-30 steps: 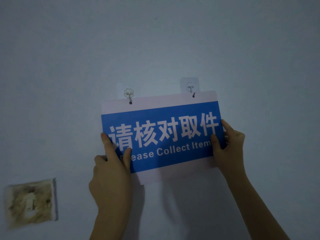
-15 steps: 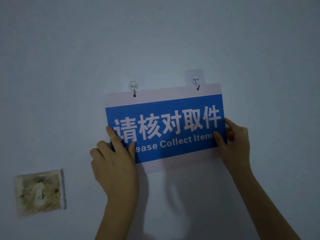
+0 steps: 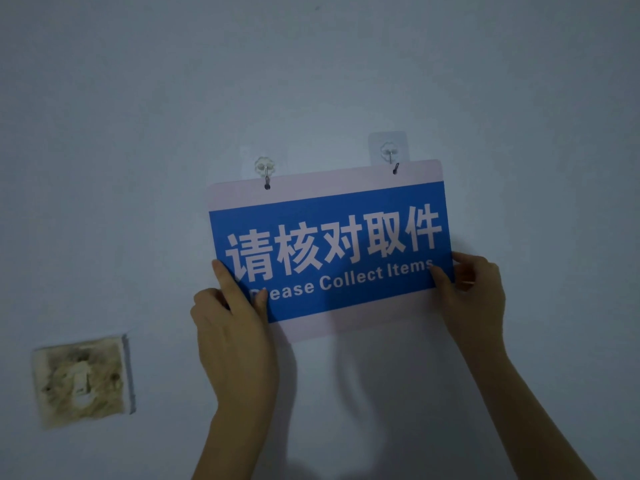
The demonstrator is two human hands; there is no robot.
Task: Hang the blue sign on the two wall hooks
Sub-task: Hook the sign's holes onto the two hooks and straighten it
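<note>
The blue sign point(image 3: 332, 251) with white characters and "Please Collect Items" lies flat against the wall, tilted up to the right. Its white top strip has two small holes. The left hook point(image 3: 265, 169) reaches down into the left hole, and the right hook point(image 3: 390, 154) into the right hole. My left hand point(image 3: 232, 317) pinches the sign's lower left corner, thumb on the front. My right hand point(image 3: 474, 289) grips the lower right corner the same way.
A stained, discoloured wall switch plate point(image 3: 81, 381) sits low on the left of the pale wall point(image 3: 138, 116). Shadows of my arms fall on the wall below the sign.
The sign has shifted slightly up and to the right in view, with both hands still on its lower corners. The holes now sit on the hook wires.
</note>
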